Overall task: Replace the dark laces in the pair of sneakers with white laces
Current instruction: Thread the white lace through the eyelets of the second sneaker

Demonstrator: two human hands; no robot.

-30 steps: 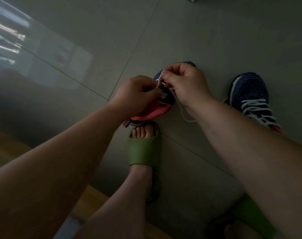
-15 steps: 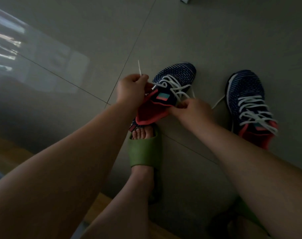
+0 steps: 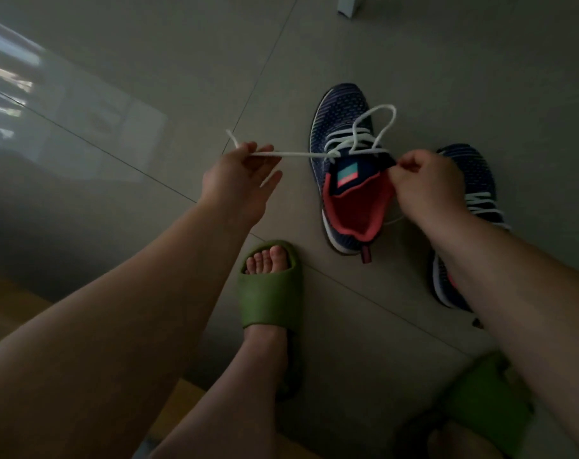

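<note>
The left hand (image 3: 240,180) pinches a white lace (image 3: 294,154) between thumb and fingertips, drawing it taut to the left of the navy knit sneaker (image 3: 342,134) standing on the tiled floor (image 3: 413,61). The right hand (image 3: 427,187) is curled at the sneaker's right collar, pinching the lace's other end there. A second white-laced sneaker (image 3: 478,180) sits just right of it, partly hidden by the right forearm

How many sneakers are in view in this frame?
2. One sneaker lies on the floor between the hands, its white lace being pulled; the other sneaker is to its right, partly hidden behind the right forearm.
</note>
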